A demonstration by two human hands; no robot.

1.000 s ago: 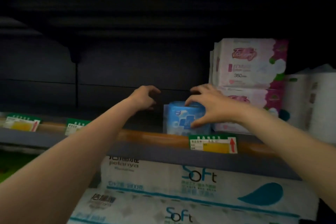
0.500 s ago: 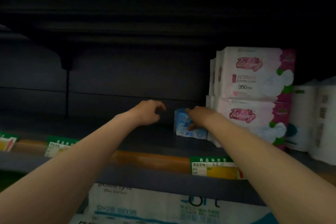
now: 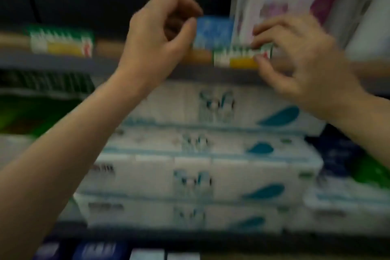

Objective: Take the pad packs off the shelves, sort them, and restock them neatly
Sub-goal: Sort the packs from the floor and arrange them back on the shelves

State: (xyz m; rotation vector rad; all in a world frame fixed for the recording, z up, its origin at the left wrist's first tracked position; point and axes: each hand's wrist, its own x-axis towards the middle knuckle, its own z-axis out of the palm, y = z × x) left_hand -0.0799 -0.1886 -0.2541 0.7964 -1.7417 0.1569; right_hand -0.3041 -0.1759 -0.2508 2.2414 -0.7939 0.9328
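Note:
The frame is blurred by motion. A small blue pad pack [image 3: 213, 31] stands on the shelf [image 3: 105, 63] behind the front rail, with neither hand on it. Right of it rises a stack of white-and-pink pad packs [image 3: 272, 0]. My left hand [image 3: 160, 34] hovers just left of the blue pack, fingers loosely curled, holding nothing. My right hand [image 3: 299, 59] is in front of the shelf edge with its fingers loosely curled and no pack in it. Its thumb and forefinger lie over the right end of a price label [image 3: 238, 58].
Another price label [image 3: 61, 42] sits on the rail at the left. Below the shelf lie stacked white tissue packs [image 3: 200, 164] with teal drops. Green packaging [image 3: 31, 112] is at the lower left, and dark blue boxes [image 3: 95, 251] line the bottom edge.
My right hand has let go of the blue pack and pulled back to the shelf edge. My left hand has also drawn back. The view has dropped toward the lower shelf.

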